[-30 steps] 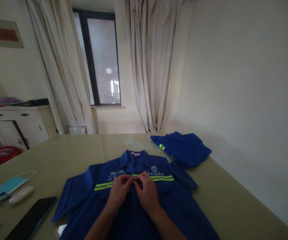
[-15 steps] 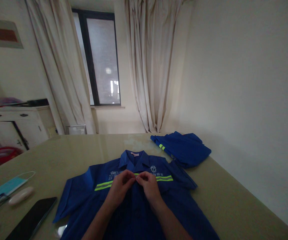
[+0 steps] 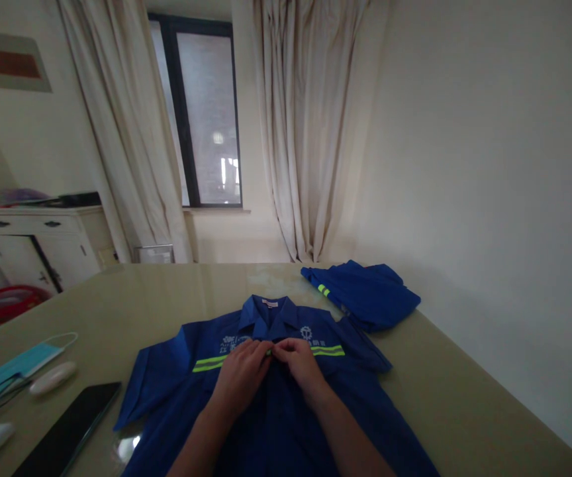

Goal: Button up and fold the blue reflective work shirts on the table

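Both bare forearms enter from below and angle toward each other, the left from behind and left of its grip, the right from behind and right of its own. The left grip (image 3: 243, 375) lies back-up, knuckles raised, fingers (image 3: 259, 350) curled forward and bunched against the thumb. The right grip (image 3: 300, 361) sits just beside it, also back-up, its wrist bent slightly inward and its fingertips (image 3: 282, 346) drawn into a pinch. The two sets of fingertips meet in the middle, touching or very nearly so.
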`<state>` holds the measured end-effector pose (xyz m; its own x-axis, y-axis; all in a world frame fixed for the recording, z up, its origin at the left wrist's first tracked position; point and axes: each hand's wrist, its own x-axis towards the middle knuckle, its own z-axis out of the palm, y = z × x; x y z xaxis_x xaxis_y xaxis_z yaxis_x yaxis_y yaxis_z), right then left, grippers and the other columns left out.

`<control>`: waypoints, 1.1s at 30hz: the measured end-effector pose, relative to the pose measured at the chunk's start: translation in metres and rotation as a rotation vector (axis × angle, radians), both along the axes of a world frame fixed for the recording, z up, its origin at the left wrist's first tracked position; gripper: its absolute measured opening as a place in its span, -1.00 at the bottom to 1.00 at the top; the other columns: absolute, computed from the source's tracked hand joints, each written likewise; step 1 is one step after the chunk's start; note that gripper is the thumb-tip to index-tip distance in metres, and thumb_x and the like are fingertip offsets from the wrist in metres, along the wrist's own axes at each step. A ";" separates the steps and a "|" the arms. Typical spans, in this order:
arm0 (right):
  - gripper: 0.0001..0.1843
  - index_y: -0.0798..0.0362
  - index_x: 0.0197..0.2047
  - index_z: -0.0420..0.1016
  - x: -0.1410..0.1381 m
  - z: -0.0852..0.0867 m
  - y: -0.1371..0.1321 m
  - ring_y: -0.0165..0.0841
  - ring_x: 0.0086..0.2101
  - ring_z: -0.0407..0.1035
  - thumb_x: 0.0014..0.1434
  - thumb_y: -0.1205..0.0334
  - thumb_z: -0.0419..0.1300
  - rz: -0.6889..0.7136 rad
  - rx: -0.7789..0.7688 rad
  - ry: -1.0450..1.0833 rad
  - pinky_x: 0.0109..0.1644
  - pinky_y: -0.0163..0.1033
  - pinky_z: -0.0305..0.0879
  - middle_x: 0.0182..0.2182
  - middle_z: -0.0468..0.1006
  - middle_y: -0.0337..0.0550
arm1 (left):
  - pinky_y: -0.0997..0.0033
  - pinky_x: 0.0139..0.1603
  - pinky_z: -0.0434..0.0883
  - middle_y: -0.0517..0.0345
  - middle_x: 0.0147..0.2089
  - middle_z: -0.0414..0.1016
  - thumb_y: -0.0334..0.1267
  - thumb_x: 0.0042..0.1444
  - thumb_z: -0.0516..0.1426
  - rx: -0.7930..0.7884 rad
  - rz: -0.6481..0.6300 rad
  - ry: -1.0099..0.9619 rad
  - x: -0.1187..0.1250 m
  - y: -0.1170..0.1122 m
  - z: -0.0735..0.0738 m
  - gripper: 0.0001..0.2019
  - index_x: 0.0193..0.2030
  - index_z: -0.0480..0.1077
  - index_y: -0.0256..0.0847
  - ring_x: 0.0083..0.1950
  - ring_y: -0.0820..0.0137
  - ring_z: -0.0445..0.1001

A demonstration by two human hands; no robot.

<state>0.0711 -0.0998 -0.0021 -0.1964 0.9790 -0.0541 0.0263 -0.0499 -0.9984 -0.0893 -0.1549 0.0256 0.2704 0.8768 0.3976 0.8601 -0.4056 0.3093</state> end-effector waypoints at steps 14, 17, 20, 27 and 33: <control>-0.76 0.02 -0.20 0.58 -0.008 0.002 -0.021 -0.22 -0.22 0.49 0.21 0.14 0.12 -0.246 0.474 -0.199 -0.09 -0.20 0.36 -0.25 0.61 -0.10 | 0.08 0.22 0.39 -0.03 0.17 0.53 -0.11 0.41 -0.03 -0.018 0.136 -0.017 -0.001 0.001 -0.009 -0.67 0.14 0.43 -0.13 0.19 0.16 0.47; -0.70 0.04 -0.10 0.55 -0.006 -0.001 -0.016 -0.21 -0.21 0.48 0.23 0.08 0.10 -0.359 0.475 -0.163 -0.09 -0.17 0.38 -0.19 0.62 -0.05 | -0.09 0.44 0.18 0.09 0.48 0.22 0.04 0.36 0.03 -0.202 0.070 0.079 -0.008 0.002 -0.020 -0.48 0.40 0.23 0.01 0.46 0.10 0.21; -0.63 0.05 -0.05 0.53 0.015 0.008 -0.006 -0.20 -0.19 0.46 0.26 0.00 0.08 -0.508 0.506 -0.163 -0.09 -0.15 0.38 -0.15 0.59 -0.02 | -0.18 0.51 0.02 0.22 0.54 0.07 0.14 0.39 -0.08 -0.292 0.093 0.128 -0.016 0.005 -0.026 -0.45 0.46 0.13 0.13 0.53 0.13 0.08; -0.59 0.16 -0.04 0.48 0.129 0.024 0.009 -0.02 -0.03 0.41 0.21 0.02 0.13 -0.853 0.440 -0.803 0.08 -0.04 0.28 -0.11 0.53 0.21 | -0.09 0.51 0.05 0.30 0.52 0.10 0.12 0.41 -0.14 -0.214 0.128 0.132 -0.017 0.008 -0.024 -0.48 0.44 0.16 0.17 0.52 0.21 0.12; -0.37 0.24 0.11 0.43 0.175 0.011 0.014 0.03 -0.04 0.52 0.23 -0.16 0.17 -0.590 0.120 -1.134 -0.06 -0.07 0.35 -0.03 0.55 0.38 | -0.09 0.51 0.07 0.27 0.51 0.15 0.10 0.41 -0.11 -0.181 0.135 0.118 -0.016 0.010 -0.022 -0.49 0.43 0.19 0.15 0.50 0.20 0.14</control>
<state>0.2463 -0.0862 0.0086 0.3646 0.9118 0.1892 0.8649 -0.2563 -0.4315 -0.1056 -0.1447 0.0032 0.1816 0.9622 0.2032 0.9372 -0.2318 0.2605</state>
